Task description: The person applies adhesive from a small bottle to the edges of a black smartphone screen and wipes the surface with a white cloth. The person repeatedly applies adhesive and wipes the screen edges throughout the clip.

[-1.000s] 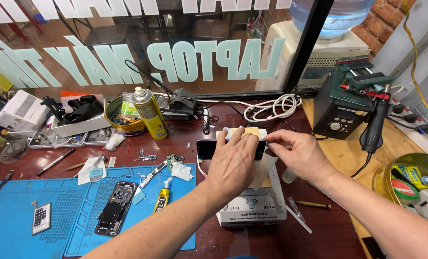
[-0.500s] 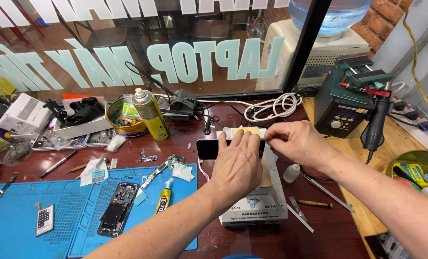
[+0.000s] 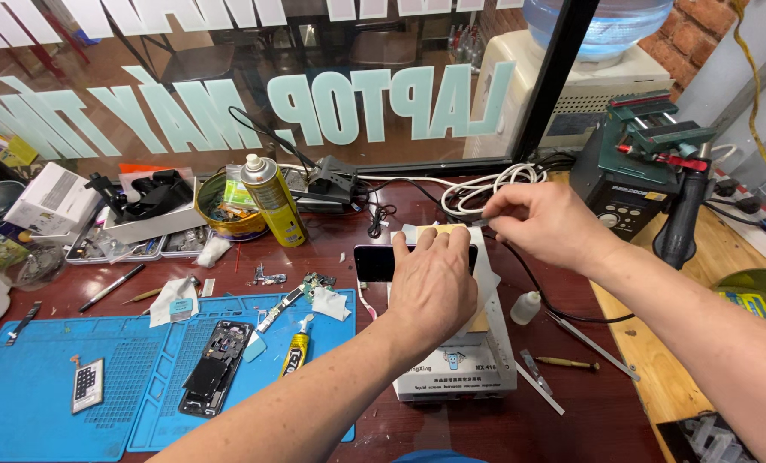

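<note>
Head view, left hand: left hand [image 3: 432, 287] lies palm-down, fingers together and flat, pressing on a dark glossy smartphone [image 3: 374, 262]; not clamped round it, only bearing down
Smartphone: thin black slab with rounded corners, lying crosswise on top of the white box-shaped heating plate machine [image 3: 486, 364]; its left end juts past the machine's edge; its middle is hidden under the palm
Right hand: right hand [image 3: 544, 225] hovers just beyond the phone's far edge, thumb and forefinger pinched together; what they nip is too small to tell
Heating plate machine: pale metal casing, flat top, printed front panel; stands on the dark red-brown table [image 3: 452, 433]
Blue mat: ribbed rubbery blue work mat [image 3: 48, 420] to the left; on it a stripped phone frame [image 3: 207, 377] with bare dark insides, a small yellow-and-black glue tube [image 3: 295, 353] and a small keypad-like part [image 3: 87, 383]
Spray can: tall yellow-green metal spray can [image 3: 273, 200] upright, beside a round tin [image 3: 224, 206] full of bits
Right side: small clear plastic dropper bottle [image 3: 526, 307] near the machine; green soldering station [image 3: 636, 167] with a black handpiece; coiled white cable [image 3: 486, 187] behind the hands
Background: glass pane [image 3: 229, 77] with pale lettering
</note>
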